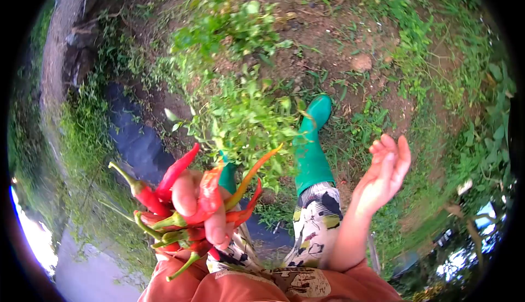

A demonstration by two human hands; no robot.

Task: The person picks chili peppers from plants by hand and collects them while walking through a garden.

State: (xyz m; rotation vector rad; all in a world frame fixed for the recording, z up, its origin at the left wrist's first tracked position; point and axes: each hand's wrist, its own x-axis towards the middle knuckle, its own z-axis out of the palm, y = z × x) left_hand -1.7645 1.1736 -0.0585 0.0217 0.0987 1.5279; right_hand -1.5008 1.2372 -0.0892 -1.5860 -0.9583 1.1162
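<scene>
A bunch of chili peppers (209, 197), mostly red with some orange and green stems, fills my left hand (186, 195). Its fingers are wrapped round them, and several stems poke out to the left. My right hand (387, 165) is raised on the right side with nothing visible in it, fingers loosely curled and apart from one another. Between and ahead of my hands grows a leafy green pepper plant (246, 110), close to my legs. Part of the left palm is hidden behind the chilies.
I stand in green rubber boots (313, 154) on brown soil (328, 45) with weeds. Dark plastic sheeting (134, 132) lies on the ground at left, near a concrete edge (57, 56). Denser greenery (486, 132) borders the right.
</scene>
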